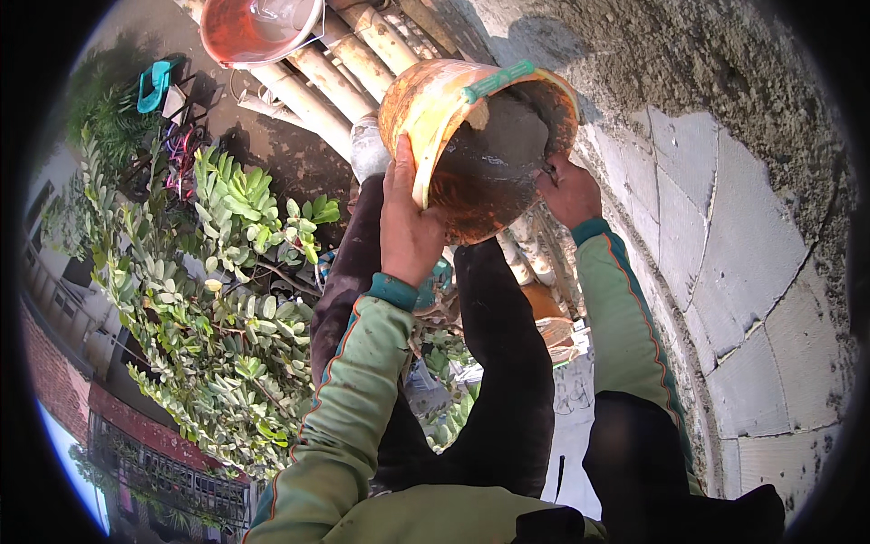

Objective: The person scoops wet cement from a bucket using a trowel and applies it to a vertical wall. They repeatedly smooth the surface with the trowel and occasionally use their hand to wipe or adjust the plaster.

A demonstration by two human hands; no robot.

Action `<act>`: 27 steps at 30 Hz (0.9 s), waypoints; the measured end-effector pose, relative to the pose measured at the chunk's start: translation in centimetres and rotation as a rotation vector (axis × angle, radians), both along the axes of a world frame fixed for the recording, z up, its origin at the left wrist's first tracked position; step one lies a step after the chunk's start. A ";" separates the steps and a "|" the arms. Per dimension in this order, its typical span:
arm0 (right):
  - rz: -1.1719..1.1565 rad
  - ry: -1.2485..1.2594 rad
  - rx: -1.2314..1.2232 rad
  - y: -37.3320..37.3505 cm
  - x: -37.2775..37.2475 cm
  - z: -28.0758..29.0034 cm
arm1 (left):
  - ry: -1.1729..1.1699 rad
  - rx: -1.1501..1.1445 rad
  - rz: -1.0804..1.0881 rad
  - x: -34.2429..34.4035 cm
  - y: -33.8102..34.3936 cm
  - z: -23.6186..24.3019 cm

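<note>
A worn orange-yellow bucket (pixel 408 102) is tipped toward me, its mouth facing me. Wet grey mortar (pixel 512 136) lies inside, and the inner wall is smeared brown and grey. A green handle grip (pixel 498 82) rests across the upper rim. My left hand (pixel 410 222) clasps the bucket's left side, with the thumb along the rim. Curled at the right edge of the mouth, my right hand (pixel 571 189) grips the rim; its fingertips are partly hidden.
Pale poles (pixel 317 86) form a platform beyond the bucket. Another orange bucket (pixel 263 36) with a wire handle stands on it. To my right rises a wall of grey blocks (pixel 743 245), partly coated in rough mortar. Leafy branches (pixel 217 308) fill the left, with ground far below.
</note>
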State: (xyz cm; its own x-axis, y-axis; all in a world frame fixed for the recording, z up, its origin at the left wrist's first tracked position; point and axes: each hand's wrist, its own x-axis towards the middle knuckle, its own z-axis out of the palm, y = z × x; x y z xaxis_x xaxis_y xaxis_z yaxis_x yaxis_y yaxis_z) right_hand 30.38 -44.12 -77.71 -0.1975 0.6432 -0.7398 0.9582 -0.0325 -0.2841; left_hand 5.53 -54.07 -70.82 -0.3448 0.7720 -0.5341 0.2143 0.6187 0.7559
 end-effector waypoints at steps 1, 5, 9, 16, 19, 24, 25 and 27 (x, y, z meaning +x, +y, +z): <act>-0.015 0.035 -0.018 -0.6 0.6 1.4 | -0.005 0.015 0.000 0.1 0.0 -0.2; -0.117 0.265 -0.204 -4.1 3.4 7.0 | -0.095 -0.078 0.082 0.4 -0.1 -1.0; -0.543 0.442 -0.789 -6.3 8.0 7.7 | 0.028 -0.106 0.089 0.2 -0.5 -1.3; -0.919 0.479 -0.140 3.5 17.4 12.7 | 0.261 -0.078 0.011 -0.8 -1.7 -2.0; -0.684 0.409 -0.085 2.3 17.5 18.3 | 0.235 -0.132 -0.011 -0.8 -1.5 -1.5; 0.120 0.034 0.148 -2.0 8.5 9.2 | 0.338 -0.178 -0.114 1.4 0.2 -0.7; 0.190 -0.120 0.186 -2.2 6.4 5.3 | 0.316 -0.215 -0.156 1.8 0.3 -0.4; 0.207 -0.309 0.211 -2.3 2.6 -2.0 | 0.291 -0.251 -0.210 2.3 0.5 0.0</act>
